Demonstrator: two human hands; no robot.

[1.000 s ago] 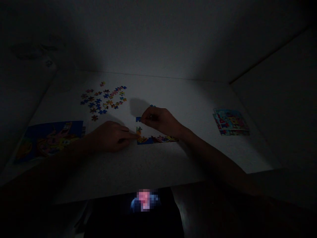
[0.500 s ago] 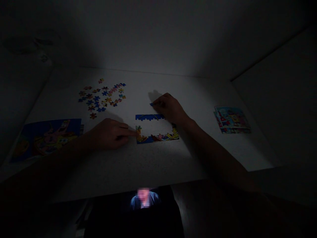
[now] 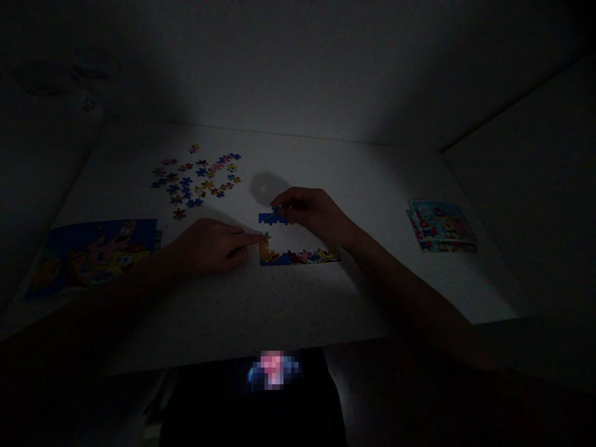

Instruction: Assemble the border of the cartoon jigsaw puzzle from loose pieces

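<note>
In the dim head view, a partly joined jigsaw puzzle (image 3: pixel 274 261) lies on the white table, its border pieces around a bare middle. My left hand (image 3: pixel 212 247) rests at its left side, index finger stretched onto the left border and the other fingers curled, holding nothing. Over the top border, my right hand (image 3: pixel 314 214) pinches a small blue puzzle piece (image 3: pixel 275 210) between thumb and fingers. That hand hides the right part of the top border. Loose puzzle pieces (image 3: pixel 186 181) lie scattered farther back on the left.
A colourful cartoon picture sheet (image 3: pixel 109 248) lies at the left, partly behind my left forearm. At the right are overlapping cartoon picture cards (image 3: pixel 442 226). Walls enclose the table (image 3: pixel 279 310) at the back and sides. A lit screen (image 3: pixel 274 371) shows below its front edge.
My right hand has moved left and toward me, bringing the blue piece from behind the puzzle to its top border. My left fingertip has shifted up along the left border.
</note>
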